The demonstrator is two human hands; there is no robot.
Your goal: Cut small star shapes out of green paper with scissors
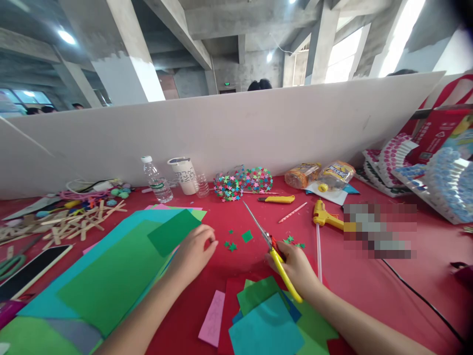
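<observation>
Scissors (284, 275) with yellow-and-red handles are gripped in my right hand (295, 268), their blades pointing up and left. My left hand (195, 249) has its fingers curled in, beside the edge of a dark green sheet (173, 231); what is inside the fingers, if anything, is hidden. Between the hands lie a small green square (247, 236) and several small green stars (232, 246). More stars (290, 240) lie just beyond my right hand. Below it is a pile of green and teal sheets (266, 325), with a pink strip (212, 318) beside it.
Large teal and green sheets (107, 276) cover the left. Behind stand a bottle (158, 185), a white cup (184, 175) and star-covered balls (229, 187). A yellow utility knife (277, 199), a glue gun (327, 218) with a cord, and a phone (35, 271) lie around.
</observation>
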